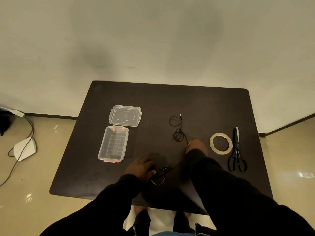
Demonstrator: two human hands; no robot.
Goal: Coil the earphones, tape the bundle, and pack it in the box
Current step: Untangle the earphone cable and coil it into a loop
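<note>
Black wired earphones (177,128) lie stretched over a dark table (204,108), the plug at the far end and loose loops in the middle. My right hand (196,145) pinches the cable just below the loops. My left hand (141,167) rests near the front edge and holds the earbud end (164,167) of the cable down. A clear plastic box (113,144) with orange clips stands open at the left, its lid (125,115) lying flat behind it. A tape roll (221,143) lies at the right.
Black scissors (237,150) lie to the right of the tape roll. On the floor at the left are a white object (25,149) and trailing cables (22,150). A wall rises close behind the table.
</note>
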